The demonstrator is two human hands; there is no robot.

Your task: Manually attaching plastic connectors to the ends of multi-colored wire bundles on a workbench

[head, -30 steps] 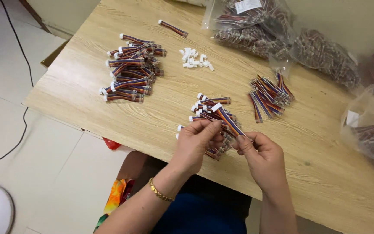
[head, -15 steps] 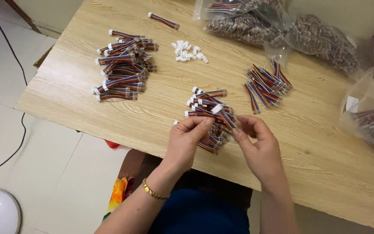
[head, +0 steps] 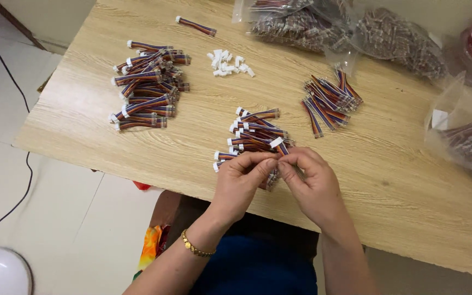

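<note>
Fingers of left hand (head: 241,183) and right hand (head: 312,183) pinch one wire lead (head: 276,144), its connector end pointing away, above the pile (head: 252,134).

both hands (head: 277,180) hide the wire piece between their fingertips; bags (head: 465,136) cut off right.

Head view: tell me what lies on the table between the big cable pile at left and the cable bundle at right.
In the head view, the middle pile of cables lies between them, with loose white connectors farther back.
</note>
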